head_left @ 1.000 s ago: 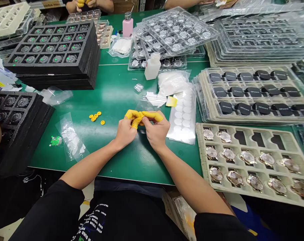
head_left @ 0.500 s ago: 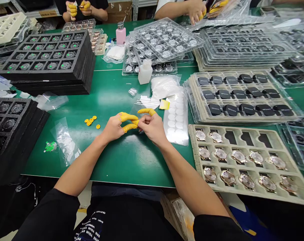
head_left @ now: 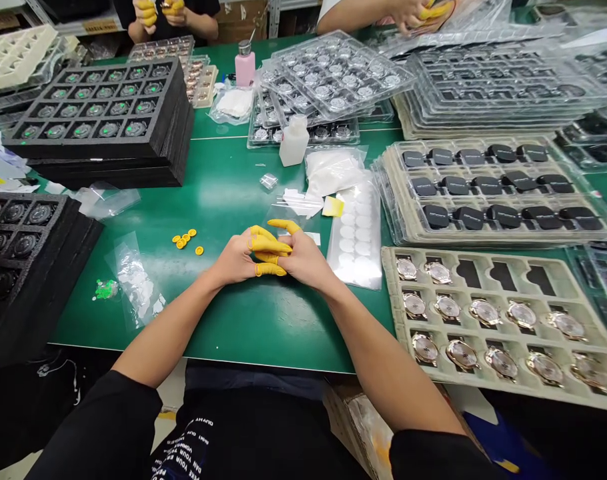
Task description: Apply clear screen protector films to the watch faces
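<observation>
My two hands meet over the green mat (head_left: 233, 200) near the table's front edge. Several fingers of my left hand (head_left: 236, 259) wear yellow finger cots (head_left: 269, 245) and stretch out to the right, lying across the fingers of my right hand. My right hand (head_left: 307, 261) is curled against them, its cot-covered forefinger (head_left: 283, 225) pointing left. Anything pinched between the hands is hidden. A few loose rolled yellow cots (head_left: 184, 237) lie on the mat to the left of my hands.
Beige tray of watch heads (head_left: 488, 267) at the right, trays of dark parts (head_left: 483, 193) behind it. White pad sheet (head_left: 356, 233), white bottle (head_left: 293, 140), pink bottle (head_left: 245, 63). Black foam trays (head_left: 103, 113) at left. Other people's hands (head_left: 156, 10) work across the table.
My left fingers have slid further over my right hand and both hands have dropped a little toward the mat. The camera view shifted slightly.
</observation>
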`<state>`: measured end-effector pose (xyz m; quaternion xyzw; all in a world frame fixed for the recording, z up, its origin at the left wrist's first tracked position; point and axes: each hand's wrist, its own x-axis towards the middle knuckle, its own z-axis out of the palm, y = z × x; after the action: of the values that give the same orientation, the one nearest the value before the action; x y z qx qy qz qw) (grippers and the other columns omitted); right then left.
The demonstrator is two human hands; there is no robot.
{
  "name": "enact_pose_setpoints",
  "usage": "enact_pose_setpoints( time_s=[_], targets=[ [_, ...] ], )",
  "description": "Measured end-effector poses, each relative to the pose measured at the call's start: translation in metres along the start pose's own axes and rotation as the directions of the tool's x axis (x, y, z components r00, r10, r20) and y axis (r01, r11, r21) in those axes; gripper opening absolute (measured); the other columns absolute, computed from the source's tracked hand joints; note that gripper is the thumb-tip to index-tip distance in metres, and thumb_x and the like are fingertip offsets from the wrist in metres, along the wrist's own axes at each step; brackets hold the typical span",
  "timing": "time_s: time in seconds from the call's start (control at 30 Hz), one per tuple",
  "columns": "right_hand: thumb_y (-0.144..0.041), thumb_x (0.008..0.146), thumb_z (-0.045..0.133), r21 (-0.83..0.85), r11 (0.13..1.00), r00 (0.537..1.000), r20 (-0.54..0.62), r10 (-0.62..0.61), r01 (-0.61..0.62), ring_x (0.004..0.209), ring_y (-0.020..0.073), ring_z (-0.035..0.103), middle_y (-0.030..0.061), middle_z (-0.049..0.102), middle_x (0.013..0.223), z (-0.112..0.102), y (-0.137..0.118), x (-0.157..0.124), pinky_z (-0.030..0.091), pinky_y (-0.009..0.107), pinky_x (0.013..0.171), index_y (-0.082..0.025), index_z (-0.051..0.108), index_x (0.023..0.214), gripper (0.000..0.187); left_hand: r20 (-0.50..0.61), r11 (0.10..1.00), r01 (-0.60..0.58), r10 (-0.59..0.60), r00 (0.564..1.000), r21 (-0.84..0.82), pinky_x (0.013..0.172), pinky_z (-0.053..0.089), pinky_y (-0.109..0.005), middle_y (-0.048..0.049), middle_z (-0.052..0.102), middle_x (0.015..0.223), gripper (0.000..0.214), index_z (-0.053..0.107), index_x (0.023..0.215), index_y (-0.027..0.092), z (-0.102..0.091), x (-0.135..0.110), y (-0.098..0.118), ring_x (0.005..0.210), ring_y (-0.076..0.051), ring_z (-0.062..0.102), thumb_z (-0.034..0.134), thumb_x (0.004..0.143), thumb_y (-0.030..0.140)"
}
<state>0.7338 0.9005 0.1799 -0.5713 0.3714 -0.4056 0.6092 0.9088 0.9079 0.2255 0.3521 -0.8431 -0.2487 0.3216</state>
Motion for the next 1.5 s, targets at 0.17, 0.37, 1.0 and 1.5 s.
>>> enact_pose_setpoints(
  time_s=[0.17, 0.37, 1.0, 1.5],
  targets=[
    [-0.025, 0.072, 0.074, 0.118, 0.992, 0.999, 0.037, 0.036, -0.04, 0.051, 0.0095, 0.043, -0.0111, 0.053, 0.056, 0.002, 0.002, -0.001, 0.034, 0.021, 0.05, -0.02, 0.055, 0.132, 0.063, -0.013, 1.0, -0.006, 0.006, 1.0, -0.028, 0.088, 0.055, -0.034, -0.0072, 0.077, 0.097, 0.045, 0.076, 0.107, 0.024, -0.002, 0.0, -0.004, 0.096, -0.019, 0.068, 0.084, 0.074, 0.053],
    [-0.02, 0.066, 0.076, 0.305, 0.951, 0.998, 0.004, 0.056, -0.055, 0.047, 0.006, 0.028, -0.0168, 0.028, 0.05, 0.005, -0.001, -0.001, 0.035, 0.019, 0.05, -0.019, 0.059, 0.127, 0.063, 0.054, 0.998, 0.0, 0.003, 0.999, -0.067, 0.083, 0.054, -0.034, -0.0048, 0.077, 0.088, 0.029, 0.076, 0.092, 0.024, -0.012, 0.002, -0.011, 0.084, -0.017, 0.069, 0.083, 0.078, 0.048],
    [-0.031, 0.061, 0.085, 0.384, 0.92, 0.995, -0.024, 0.095, -0.078, 0.05, 0.008, 0.041, -0.0111, 0.049, 0.055, 0.012, -0.007, -0.001, 0.032, 0.021, 0.046, -0.021, 0.063, 0.118, 0.061, -0.042, 0.978, -0.146, 0.154, 0.987, 0.15, 0.097, 0.051, -0.042, -0.0069, 0.072, 0.109, 0.045, 0.075, 0.118, 0.034, 0.014, 0.0, -0.005, 0.104, -0.022, 0.064, 0.077, 0.079, 0.056],
    [-0.037, 0.061, 0.092, 0.729, 0.461, 0.86, 0.472, 0.195, -0.505, 0.04, 0.0015, 0.016, -0.0133, 0.029, 0.043, 0.019, -0.014, -0.011, 0.014, 0.013, 0.038, -0.021, 0.042, 0.067, 0.053, -0.234, 0.81, -0.242, 0.417, 0.878, 0.535, 0.076, 0.051, -0.031, -0.0031, 0.073, 0.096, 0.014, 0.076, 0.097, 0.031, 0.002, -0.011, -0.022, 0.086, -0.015, 0.064, 0.069, 0.092, 0.042]
  ],
)
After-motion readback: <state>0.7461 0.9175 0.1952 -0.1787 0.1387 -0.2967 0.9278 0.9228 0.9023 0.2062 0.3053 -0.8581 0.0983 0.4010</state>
